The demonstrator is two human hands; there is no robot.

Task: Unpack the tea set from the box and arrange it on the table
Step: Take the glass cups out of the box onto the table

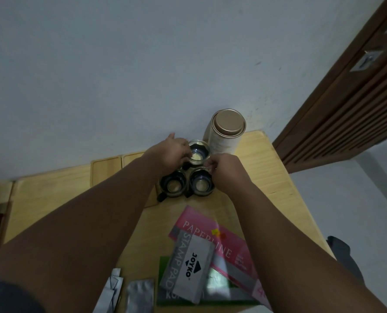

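Three dark glass tea cups stand clustered on a pale wooden tray at the back of the table. My left hand grips the left rim of the far cup. My right hand pinches at that cup's right rim, beside the near right cup. The near left cup stands free, its black handle pointing toward me. A tall pale canister with a copper-coloured lid rises right behind the cups.
Close to me on the wooden table lie a pink paper pack, a grey stamp pad box and silver foil sachets. The wall runs behind the table; a brown door is at right.
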